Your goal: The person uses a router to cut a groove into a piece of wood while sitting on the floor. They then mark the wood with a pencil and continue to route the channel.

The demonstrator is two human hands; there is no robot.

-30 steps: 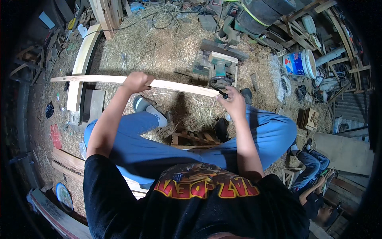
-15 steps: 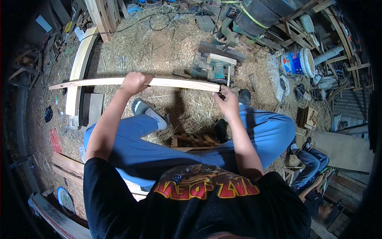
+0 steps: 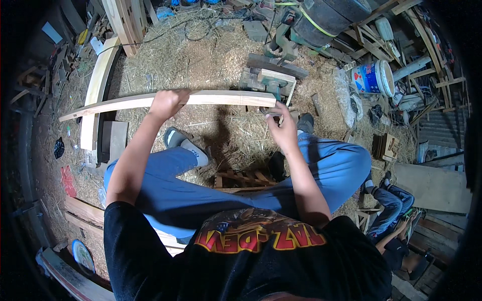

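- Pale, long, slim wooden bar (image 3: 216,97): we have it crosswise in front of us, above our knees, its left end reaching past a thick, light-coloured plank (image 3: 94,95); whether it rests on that plank we cannot tell.
- Our left hand (image 3: 168,104) has its fingers closed around the bar near the middle, hiding that stretch of wood.
- Our right hand (image 3: 284,131) is at the bar's right end, thumb and forefinger parted; we cannot tell whether a fingertip touches the wood.
- Just beyond that end we have a grey-green metal machine (image 3: 251,80) with a short, pale wooden block (image 3: 277,76) on top, standing close in the bar's way on the right.
- Farther off we see a large, dark, rounded drum (image 3: 331,20) with a yellow band, and to its right a blue-and-white plastic bucket (image 3: 367,80) lying tipped near a crumpled clear plastic bag (image 3: 346,98).
- Between our legs sits a slatted brown wooden frame (image 3: 246,179).
- Straw and shavings cover the floor (image 3: 201,60) around us; a red plastic scrap (image 3: 68,181) lies at our left.
- Well apart, at our lower right, another person (image 3: 394,203) sits.
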